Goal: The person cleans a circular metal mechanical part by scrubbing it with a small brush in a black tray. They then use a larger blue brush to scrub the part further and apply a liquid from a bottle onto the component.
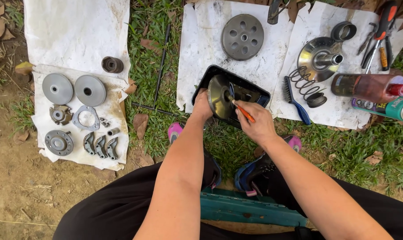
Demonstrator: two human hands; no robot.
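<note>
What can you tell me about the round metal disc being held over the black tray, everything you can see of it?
The metal disc is a shiny, dished pulley half, brassy grey, with a dark hub at its middle. It stands tilted on edge over the black tray. The left hand grips its lower left rim, and the right hand presses an orange-handled tool against its hub. Its back side is hidden.

Bare forearms, black trousers (pixel 121 209), and pink-toed shoes (pixel 175 131) trimmed in blue.
</note>
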